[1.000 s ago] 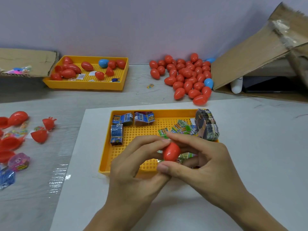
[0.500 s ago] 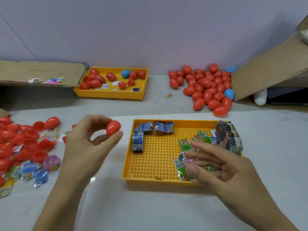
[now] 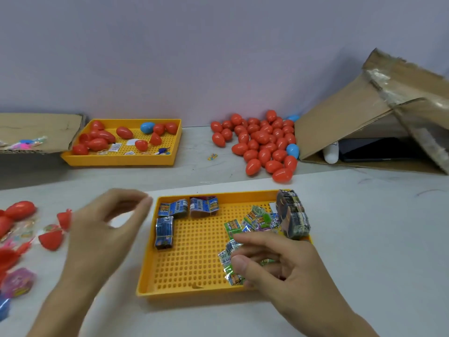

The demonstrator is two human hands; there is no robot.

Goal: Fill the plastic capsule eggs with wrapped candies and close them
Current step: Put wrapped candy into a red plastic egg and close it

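Right hand (image 3: 286, 261) is down in the near yellow tray (image 3: 194, 291), fingers curled over the loose wrapped candies (image 3: 252, 222) at the tray's right side. Thumb and forefinger look to be closing on one small foil packet (image 3: 229, 257), though whether it's pinched or only touched I can't tell; there's motion blur.

Left hand (image 3: 107, 222) hangs over the counter (image 3: 364, 239) just left of the tray, fingers loosely curved, thumb and fingertips apart, nothing in it that I can see. It's blurred too.

Task's things: closed red capsule eggs sit in a pile (image 3: 262, 142) at the far side, w/ a couple of blue ones mixed in, next to the cardboard box (image 3: 359, 117). Open red egg halves (image 3: 51, 239) lie on the counter at near left, just beside the left hand, among loose sweet wrappers. More eggs in the far tray (image 3: 116, 161). Blue candy packs (image 3: 173, 208) and a dark stacked block (image 3: 292, 215) also sit in the near tray.

Step in hand, by my read: fetching the filling for a fresh egg. Candy pick on the right, shell pick due on the left.

Next move calls for a clean pinch on one packet only, since they overlap and a second could lift w/ it. Left hand needs to go a short way left for an open half, turn it cup-up, and meet the right hand over the tray.
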